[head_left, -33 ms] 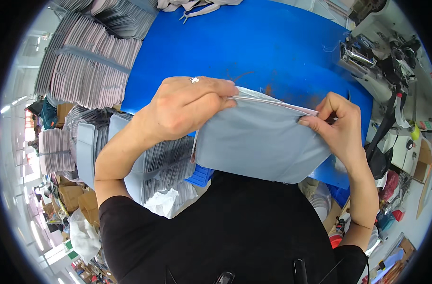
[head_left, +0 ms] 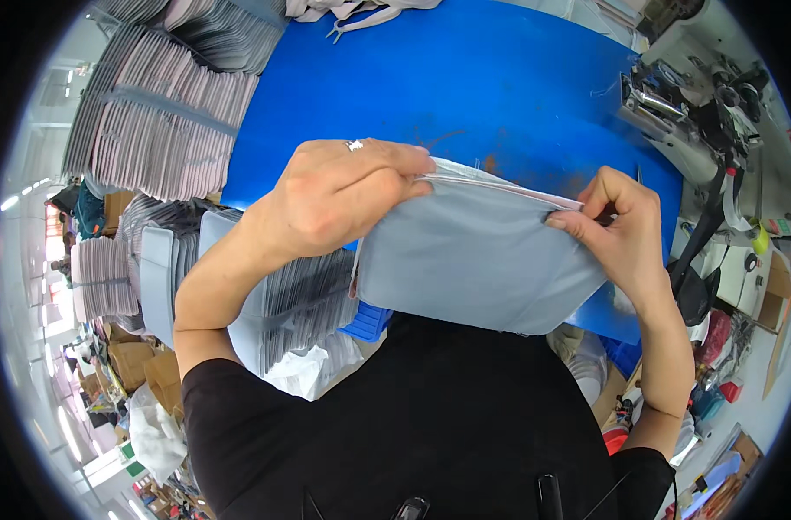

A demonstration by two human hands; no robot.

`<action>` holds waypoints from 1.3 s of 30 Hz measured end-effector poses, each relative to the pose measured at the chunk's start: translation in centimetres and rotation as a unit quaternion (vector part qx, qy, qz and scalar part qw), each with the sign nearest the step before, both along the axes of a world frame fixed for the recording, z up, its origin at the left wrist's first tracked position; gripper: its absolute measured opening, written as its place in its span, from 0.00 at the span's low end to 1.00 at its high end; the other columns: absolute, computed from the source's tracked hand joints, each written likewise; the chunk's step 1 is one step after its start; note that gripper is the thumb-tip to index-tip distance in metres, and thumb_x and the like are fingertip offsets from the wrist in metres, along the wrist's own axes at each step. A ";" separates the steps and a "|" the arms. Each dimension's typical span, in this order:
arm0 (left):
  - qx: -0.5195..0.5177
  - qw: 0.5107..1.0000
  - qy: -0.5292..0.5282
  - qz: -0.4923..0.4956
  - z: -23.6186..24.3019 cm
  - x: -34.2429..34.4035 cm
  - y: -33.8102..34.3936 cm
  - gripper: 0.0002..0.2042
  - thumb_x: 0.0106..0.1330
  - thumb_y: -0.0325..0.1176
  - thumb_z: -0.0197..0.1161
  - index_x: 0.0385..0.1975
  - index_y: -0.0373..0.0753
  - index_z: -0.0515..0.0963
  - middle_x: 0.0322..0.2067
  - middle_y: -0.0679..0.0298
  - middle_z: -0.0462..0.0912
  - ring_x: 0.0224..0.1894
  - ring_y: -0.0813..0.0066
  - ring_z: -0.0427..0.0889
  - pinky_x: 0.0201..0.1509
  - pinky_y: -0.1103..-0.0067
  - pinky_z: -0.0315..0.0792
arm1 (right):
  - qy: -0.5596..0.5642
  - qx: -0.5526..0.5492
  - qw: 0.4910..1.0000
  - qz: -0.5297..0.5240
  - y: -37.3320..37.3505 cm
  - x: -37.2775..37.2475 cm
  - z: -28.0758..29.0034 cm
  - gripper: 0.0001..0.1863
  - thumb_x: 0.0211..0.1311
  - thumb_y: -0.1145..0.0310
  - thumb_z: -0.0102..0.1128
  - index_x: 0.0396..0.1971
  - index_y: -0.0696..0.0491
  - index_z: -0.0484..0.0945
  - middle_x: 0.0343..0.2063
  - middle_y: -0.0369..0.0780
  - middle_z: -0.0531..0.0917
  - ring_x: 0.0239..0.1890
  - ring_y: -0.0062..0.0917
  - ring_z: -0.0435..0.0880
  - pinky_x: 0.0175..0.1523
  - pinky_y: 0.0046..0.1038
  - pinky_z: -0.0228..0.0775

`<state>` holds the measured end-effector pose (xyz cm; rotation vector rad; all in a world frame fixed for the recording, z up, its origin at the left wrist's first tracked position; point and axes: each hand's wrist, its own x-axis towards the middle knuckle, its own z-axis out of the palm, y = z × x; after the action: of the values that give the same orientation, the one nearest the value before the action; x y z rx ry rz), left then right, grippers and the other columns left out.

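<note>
While both hands pinch it, pale-blue fabric piece point(head_left: 478, 260) hangs flat.

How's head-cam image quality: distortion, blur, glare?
Head view: heavy fisheye, blue table edges bow, black vignette at the rim; left hand, right hand and grey fabric piece sharp; lighting even; bright windows blown out at far left.

Pale grey-blue fabric piece point(head_left: 478, 264), bright blue table point(head_left: 465, 82) — rust-brown smudges, black shirt point(head_left: 430, 425)
</note>
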<state>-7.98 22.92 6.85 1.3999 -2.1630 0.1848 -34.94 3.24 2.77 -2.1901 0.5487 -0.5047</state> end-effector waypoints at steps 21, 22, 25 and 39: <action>0.264 0.940 0.218 0.002 -0.1 1.2 -23.2 0.11 0.67 0.28 0.72 0.26 0.35 0.75 0.33 0.63 0.86 0.37 0.81 0.80 0.44 0.80 0.75 | -0.121 0.387 0.907 -0.115 -2.1 -1.6 -3.0 0.14 0.70 0.61 0.70 0.34 0.58 0.88 0.25 0.31 0.84 0.28 0.11 0.76 0.35 0.19 0.69; 0.252 0.944 0.211 -0.025 -0.9 1.3 -24.8 0.11 0.67 0.29 0.73 0.27 0.35 0.76 0.33 0.65 0.86 0.35 0.83 0.79 0.41 0.81 0.74 | -0.144 0.425 0.884 -0.131 -2.3 -1.5 -3.1 0.14 0.71 0.62 0.69 0.33 0.58 0.87 0.26 0.30 0.84 0.28 0.11 0.76 0.35 0.19 0.69; 0.303 0.911 0.276 -0.050 -1.8 0.5 -28.7 0.12 0.65 0.30 0.74 0.26 0.34 0.77 0.27 0.65 0.85 0.32 0.84 0.78 0.39 0.82 0.72 | -0.176 0.426 0.873 -0.161 -3.2 -1.2 -4.1 0.12 0.70 0.63 0.70 0.34 0.58 0.86 0.25 0.30 0.84 0.28 0.10 0.76 0.35 0.17 0.69; 0.259 0.933 0.244 -0.059 -3.8 0.4 -32.6 0.05 0.66 0.27 0.72 0.33 0.32 0.83 0.27 0.70 0.84 0.29 0.89 0.76 0.34 0.85 0.72 | -0.198 0.414 0.856 -0.240 -4.2 -0.2 -4.7 0.13 0.70 0.63 0.70 0.34 0.59 0.87 0.24 0.29 0.82 0.27 0.09 0.71 0.34 0.17 0.63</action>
<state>-7.55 -9.64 3.09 1.3824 -1.9215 -0.7562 -35.16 -0.97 -1.88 -1.0778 0.8832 -0.7790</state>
